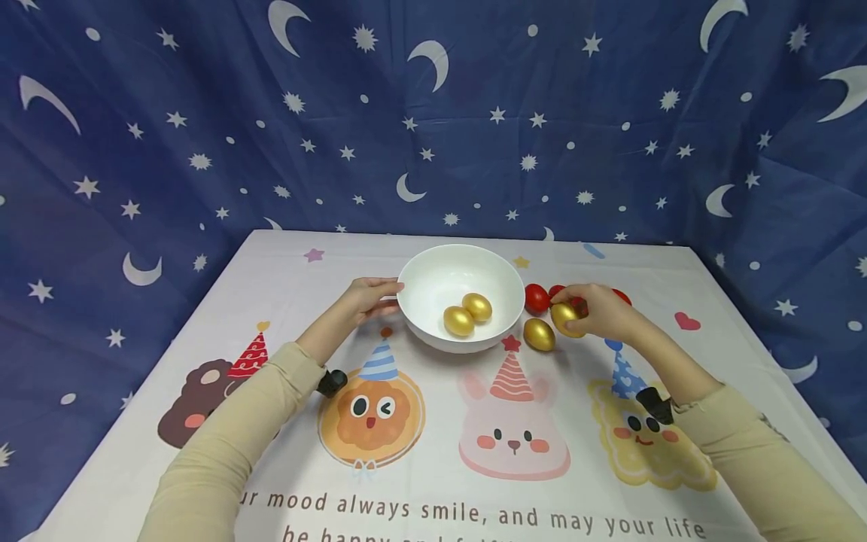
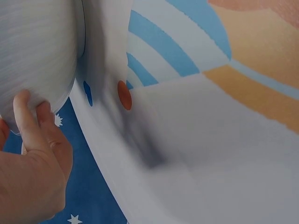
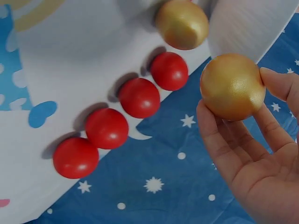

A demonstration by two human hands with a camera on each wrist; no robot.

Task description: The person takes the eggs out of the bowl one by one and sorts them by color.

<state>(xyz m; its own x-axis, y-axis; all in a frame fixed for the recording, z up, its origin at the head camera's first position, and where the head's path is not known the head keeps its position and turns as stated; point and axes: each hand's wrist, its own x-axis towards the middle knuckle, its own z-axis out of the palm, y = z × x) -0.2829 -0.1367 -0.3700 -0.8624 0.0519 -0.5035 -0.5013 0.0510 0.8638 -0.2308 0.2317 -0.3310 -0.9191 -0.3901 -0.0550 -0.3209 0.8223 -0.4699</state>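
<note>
A white bowl [image 1: 433, 301] stands on the table with two golden eggs [image 1: 459, 321] inside, side by side. My left hand [image 1: 372, 297] grips the bowl's left side near the rim; in the left wrist view its fingers [image 2: 29, 123] lie against the outer wall. My right hand [image 1: 599, 310] holds another golden egg [image 3: 232, 87] between thumb and fingers, just right of the bowl. One more golden egg [image 1: 539, 334] lies on the cloth beside the bowl. Several red eggs [image 3: 139, 98] form a row in the right wrist view; in the head view the right hand partly hides them.
A white tablecloth [image 1: 433, 421] with printed cartoon faces and lettering covers the table. Behind it hangs a dark blue curtain [image 1: 474, 181] with moons and stars. Black wrist mounts [image 1: 332, 383] sit on both forearms, above the cloth.
</note>
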